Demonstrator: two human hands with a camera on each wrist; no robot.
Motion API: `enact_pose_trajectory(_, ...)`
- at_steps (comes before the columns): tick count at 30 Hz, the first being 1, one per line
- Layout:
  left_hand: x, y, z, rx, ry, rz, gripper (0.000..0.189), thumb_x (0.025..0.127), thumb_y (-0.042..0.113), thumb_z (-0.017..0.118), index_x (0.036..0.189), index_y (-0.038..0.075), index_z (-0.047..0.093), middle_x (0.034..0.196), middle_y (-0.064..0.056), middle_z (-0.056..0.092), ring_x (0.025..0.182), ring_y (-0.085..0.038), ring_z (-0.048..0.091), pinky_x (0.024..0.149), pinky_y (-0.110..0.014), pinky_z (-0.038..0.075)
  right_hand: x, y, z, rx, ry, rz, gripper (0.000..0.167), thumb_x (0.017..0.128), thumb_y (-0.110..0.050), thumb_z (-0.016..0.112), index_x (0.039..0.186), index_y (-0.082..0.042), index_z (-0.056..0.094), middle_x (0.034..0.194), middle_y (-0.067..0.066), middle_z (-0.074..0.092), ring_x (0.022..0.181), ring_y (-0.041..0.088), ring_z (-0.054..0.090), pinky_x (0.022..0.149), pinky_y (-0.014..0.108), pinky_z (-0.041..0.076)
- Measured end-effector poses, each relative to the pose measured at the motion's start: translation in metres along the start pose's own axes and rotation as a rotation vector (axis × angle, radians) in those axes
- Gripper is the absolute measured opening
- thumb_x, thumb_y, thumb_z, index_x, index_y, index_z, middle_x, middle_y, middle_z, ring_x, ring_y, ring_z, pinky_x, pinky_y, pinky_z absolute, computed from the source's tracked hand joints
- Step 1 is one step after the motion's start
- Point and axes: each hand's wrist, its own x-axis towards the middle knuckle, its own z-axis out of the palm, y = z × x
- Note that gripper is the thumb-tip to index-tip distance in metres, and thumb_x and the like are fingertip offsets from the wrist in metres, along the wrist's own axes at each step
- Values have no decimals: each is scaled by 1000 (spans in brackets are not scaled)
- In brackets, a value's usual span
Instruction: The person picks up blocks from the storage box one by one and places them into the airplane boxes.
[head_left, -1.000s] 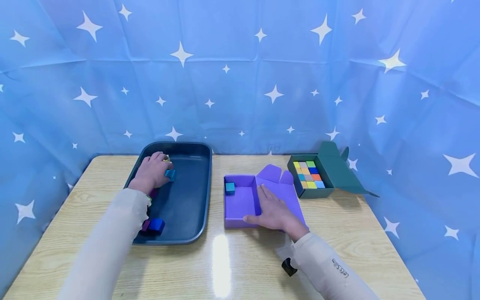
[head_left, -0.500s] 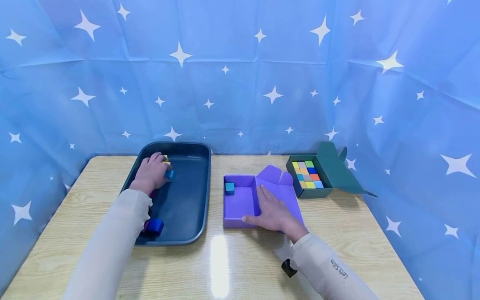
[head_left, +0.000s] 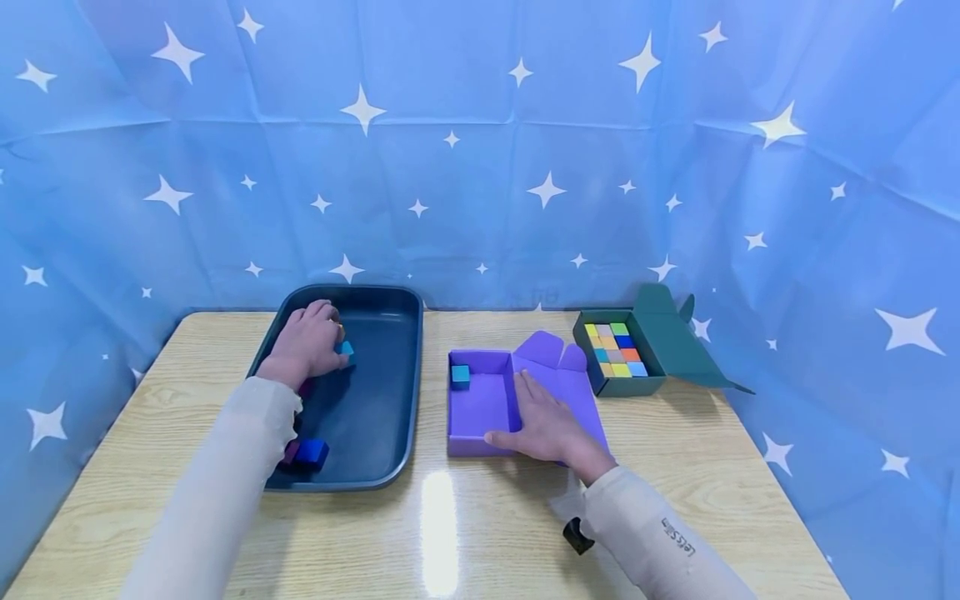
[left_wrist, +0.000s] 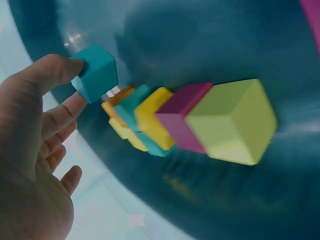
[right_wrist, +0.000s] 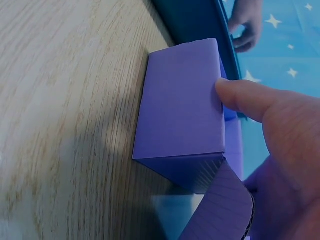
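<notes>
My left hand [head_left: 303, 340] is over the far left part of a dark blue tray [head_left: 378, 429]. Between its thumb and a finger it pinches a teal cube [left_wrist: 98, 72], raised beside a row of yellow, teal, magenta and light green cubes [left_wrist: 235, 120] on the tray floor. My right hand [head_left: 546, 421] rests on the opened purple box [head_left: 480, 447], fingers stretched along the lid side. Its thumb touches the top edge of the front wall in the right wrist view. Inside the box, one teal cube [head_left: 460, 377] sits in the far left corner.
A dark green box [head_left: 630, 387] with its lid folded open stands at the back right, holding several coloured cubes. A blue block [head_left: 312, 453] and a magenta block [head_left: 290, 452] lie near the tray's front. Behind the wooden table [head_left: 375, 550] hangs a starred blue curtain [head_left: 480, 167].
The left hand's fingers have shifted slightly, and the teal cube at them has moved a little to the right. My right hand and the boxes stay in place.
</notes>
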Motion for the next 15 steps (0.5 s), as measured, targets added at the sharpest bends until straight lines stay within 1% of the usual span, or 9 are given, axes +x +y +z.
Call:
enact_pose_trajectory(4,2,7,-11,-8,51,29,29,81,31,75,92,4,73,136,-19,51,139,-39,28,115,-58,28,0,1,1,-2,2,3,110,82,-60,65,156,-4,6,165,16,6,152,36,10,120,60,17)
enact_pose_trajectory(9,3,18,-21,-15,83,80,29,80,32,75,92,6,74,136,-17,52,138,-37,30,114,-57,29,0,1,1,-6,3,1,110,82,-61,65,156,-4,6,165,16,7,152,36,10,119,61,17)
enact_pose_trajectory(15,4,39,-34,-15,116,158,29,82,32,72,93,5,74,137,-15,51,141,-35,28,115,-55,29,1,1,1,-4,4,3,111,82,-62,65,156,-4,6,165,15,7,152,36,11,119,61,16)
